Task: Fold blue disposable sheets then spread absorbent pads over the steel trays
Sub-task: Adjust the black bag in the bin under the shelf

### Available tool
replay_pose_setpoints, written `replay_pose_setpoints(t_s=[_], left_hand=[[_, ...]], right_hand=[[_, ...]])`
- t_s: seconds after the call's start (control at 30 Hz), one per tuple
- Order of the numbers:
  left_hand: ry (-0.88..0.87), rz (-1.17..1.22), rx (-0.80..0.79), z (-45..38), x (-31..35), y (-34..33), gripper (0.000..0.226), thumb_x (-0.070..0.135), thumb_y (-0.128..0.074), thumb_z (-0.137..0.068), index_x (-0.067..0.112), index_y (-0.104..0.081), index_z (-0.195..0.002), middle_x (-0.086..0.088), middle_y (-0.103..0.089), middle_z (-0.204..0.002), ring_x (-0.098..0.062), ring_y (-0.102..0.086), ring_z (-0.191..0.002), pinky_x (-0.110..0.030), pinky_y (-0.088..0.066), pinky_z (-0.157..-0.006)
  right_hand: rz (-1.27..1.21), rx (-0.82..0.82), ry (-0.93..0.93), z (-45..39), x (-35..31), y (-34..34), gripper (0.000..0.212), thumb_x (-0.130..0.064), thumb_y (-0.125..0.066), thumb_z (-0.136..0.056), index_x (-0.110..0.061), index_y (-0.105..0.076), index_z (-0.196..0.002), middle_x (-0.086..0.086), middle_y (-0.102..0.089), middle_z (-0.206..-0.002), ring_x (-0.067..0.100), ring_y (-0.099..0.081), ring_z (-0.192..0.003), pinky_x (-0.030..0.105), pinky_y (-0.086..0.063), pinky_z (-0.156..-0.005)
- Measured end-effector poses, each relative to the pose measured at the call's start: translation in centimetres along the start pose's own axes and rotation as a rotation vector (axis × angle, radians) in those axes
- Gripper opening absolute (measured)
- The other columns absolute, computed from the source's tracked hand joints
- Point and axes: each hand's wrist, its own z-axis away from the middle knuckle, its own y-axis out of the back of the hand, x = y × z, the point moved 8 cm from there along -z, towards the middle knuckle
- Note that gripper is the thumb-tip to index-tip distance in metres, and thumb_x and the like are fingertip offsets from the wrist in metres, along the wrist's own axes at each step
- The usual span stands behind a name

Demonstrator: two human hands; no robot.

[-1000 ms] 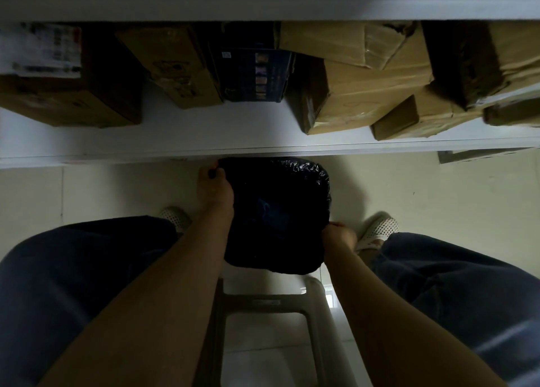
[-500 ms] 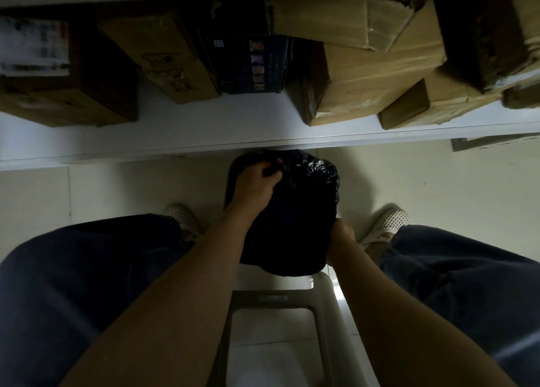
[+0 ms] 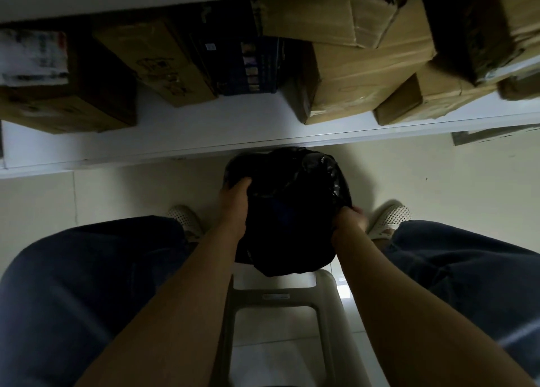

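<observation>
Bag (image 3: pixel 295 211) of black plastic sits between the feet, below the shelf (image 3: pixel 175 135). Left hand (image 3: pixel 233 199) has shifted from far rim to near-left edge, gripping it; right hand (image 3: pixel 347 220) pinches the right edge. Sheets, trays unseen; likely still fetching supplies.

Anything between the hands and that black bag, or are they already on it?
Nothing in the way. The left hand is curled over the black bag on its left side and the right hand grips its right edge. No blue sheets, pads or steel trays show in this view.
</observation>
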Motion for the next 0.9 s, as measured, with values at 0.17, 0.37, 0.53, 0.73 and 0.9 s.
replay_pose_setpoints(t_s=[0.17,0.37,0.53,0.73,0.9], left_hand=[[-0.153,-0.085,0.142,0.6,0.5,1.6,0.047,0.031,-0.046,-0.098,0.019,-0.038,-0.143,-0.008,-0.051,-0.136,-0.026,-0.052,-0.119,-0.038,-0.043,-0.104],[-0.084,-0.454,0.257,2.5,-0.3,3.6,0.049,0.042,-0.041,-0.095,0.020,-0.041,-0.138,-0.011,-0.057,-0.124,-0.033,-0.058,-0.106,-0.043,-0.049,-0.096],[-0.117,-0.479,0.083,5.5,-0.6,3.2,0.041,0.031,-0.034,-0.102,0.016,-0.043,-0.139,-0.015,-0.052,-0.133,-0.031,-0.054,-0.111,-0.038,-0.045,-0.099],[-0.169,-0.375,0.228,7.8,1.4,6.0,0.039,0.029,-0.035,-0.103,0.008,-0.051,-0.131,-0.017,-0.055,-0.128,-0.032,-0.055,-0.109,-0.032,-0.045,-0.087],[-0.251,-0.370,0.256,9.6,1.9,6.6,0.028,0.012,-0.041,-0.099,0.010,-0.062,-0.119,-0.015,-0.059,-0.125,-0.027,-0.056,-0.092,-0.025,-0.043,-0.075]], right_hand=[[-0.147,0.058,0.188,2.5,-2.5,0.5,0.038,0.011,-0.037,-0.086,-0.018,-0.045,-0.064,-0.001,-0.044,-0.061,0.014,-0.039,-0.060,0.013,-0.032,-0.052],[0.034,0.008,0.356,6.9,-3.6,1.8,0.029,-0.004,-0.057,-0.084,-0.021,-0.048,-0.061,0.003,-0.059,-0.073,0.019,-0.052,-0.068,0.026,-0.043,-0.069],[0.142,-0.065,0.412,9.8,-3.8,3.0,0.015,-0.012,-0.061,-0.085,-0.025,-0.059,-0.076,0.005,-0.066,-0.082,0.023,-0.060,-0.076,0.034,-0.051,-0.076],[0.088,-0.108,0.492,12.6,-5.0,3.9,0.012,-0.012,-0.063,-0.086,-0.023,-0.058,-0.087,0.006,-0.063,-0.087,0.021,-0.057,-0.080,0.031,-0.048,-0.080],[0.214,-0.178,0.479,13.7,-4.8,3.9,0.019,-0.015,-0.061,-0.087,-0.015,-0.069,-0.105,0.012,-0.070,-0.100,0.030,-0.065,-0.094,0.040,-0.053,-0.090]])
